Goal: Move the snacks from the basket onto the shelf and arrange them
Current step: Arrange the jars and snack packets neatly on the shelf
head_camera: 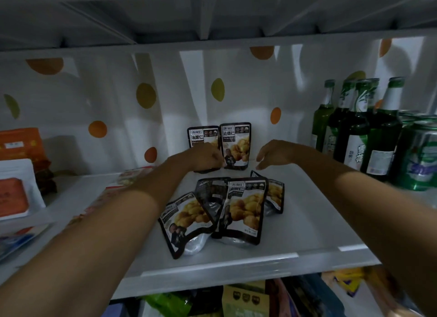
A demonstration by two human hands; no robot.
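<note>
Two black snack packets stand upright side by side at the back of the white shelf (307,224), the left packet (201,135) and the right packet (236,141). My left hand (205,157) is closed at the base of the left one, touching both. My right hand (274,152) hovers just to the right of the right packet, fingers apart and holding nothing. Several more of the same packets (241,208) lie in a loose overlapping pile in the middle of the shelf, between my forearms. The basket is not in view.
Green beer bottles (354,125) and green cans (421,155) stand at the shelf's right end. Orange and white packages (16,186) sit at the left, with a flat packet (134,174) under my left arm. The lower shelf holds mixed snack bags (243,300).
</note>
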